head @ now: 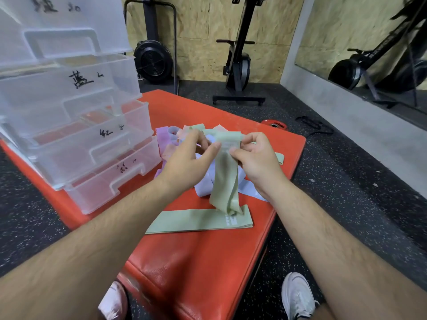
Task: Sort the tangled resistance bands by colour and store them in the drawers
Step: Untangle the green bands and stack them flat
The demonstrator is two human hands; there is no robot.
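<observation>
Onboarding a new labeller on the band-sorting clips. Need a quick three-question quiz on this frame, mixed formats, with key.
1. True or false: the left hand and the right hand both pinch the upper end of the pale green flat elastic band.
2. Where does the second, folded pale green band lie? A) flat on the red padded mat, nearer the person than the pile of lilac, pink and purple bands; B) inside a drawer; C) on the black floor.
3. Fill in: the clear plastic drawer unit stands on the pile's ___ side.
Key: 1 true; 2 A; 3 left.
</observation>
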